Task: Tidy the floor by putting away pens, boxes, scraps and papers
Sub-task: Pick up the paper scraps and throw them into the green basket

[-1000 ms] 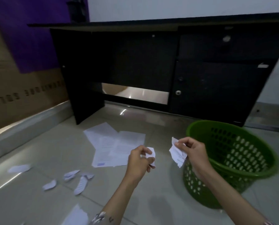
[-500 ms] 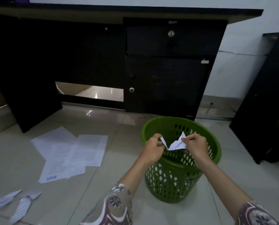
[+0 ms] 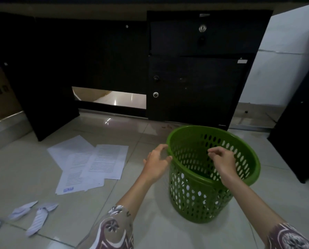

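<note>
Grips: our left hand (image 3: 156, 161) and right hand (image 3: 222, 159) hold nothing, fingers loosely curled.
Bin (image 3: 240, 178): under our right grip.
Left: papers (image 3: 90, 164) and scraps (image 3: 37, 215), left of our grips, still on floor (image 3: 24, 177).

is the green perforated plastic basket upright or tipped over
Upright. The green perforated plastic basket stands on its base on the tiled floor, its round rim facing up.

Green perforated basket (image 3: 247, 178), white printed papers (image 3: 89, 162), black desk (image 3: 195, 69), brown floral-patterned sleeves (image 3: 114, 229), pale tiles (image 3: 24, 168).
</note>
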Demonstrator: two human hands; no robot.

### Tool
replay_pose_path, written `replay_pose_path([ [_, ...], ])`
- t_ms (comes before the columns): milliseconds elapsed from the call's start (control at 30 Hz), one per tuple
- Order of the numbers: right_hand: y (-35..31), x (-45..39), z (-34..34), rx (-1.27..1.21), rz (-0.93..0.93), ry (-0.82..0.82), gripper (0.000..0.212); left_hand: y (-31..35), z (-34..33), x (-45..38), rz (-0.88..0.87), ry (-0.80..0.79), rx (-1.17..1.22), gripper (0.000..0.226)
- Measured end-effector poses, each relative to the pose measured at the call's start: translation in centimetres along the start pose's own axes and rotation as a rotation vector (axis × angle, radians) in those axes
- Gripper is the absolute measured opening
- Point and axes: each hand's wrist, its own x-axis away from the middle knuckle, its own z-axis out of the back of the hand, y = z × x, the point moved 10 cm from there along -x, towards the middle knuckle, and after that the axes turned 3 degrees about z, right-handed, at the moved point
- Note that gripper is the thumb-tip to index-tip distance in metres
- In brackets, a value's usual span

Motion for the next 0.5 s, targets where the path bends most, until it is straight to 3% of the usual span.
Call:
replay_pose_path([
  [267, -8.6, 4.7, -6.2, -0.147, 0.321, -0.084, 0.015, -3.3, 6.2, 1.6, 0.026, 0.136, 0.036, 0.032],
  [500, -13.1, 13.2, -17.9, -0.304, 0.404, -0.451, 0.02, -10.4, 16.8, 7.1, 0.126, 0.432, 0.074, 0.013],
])
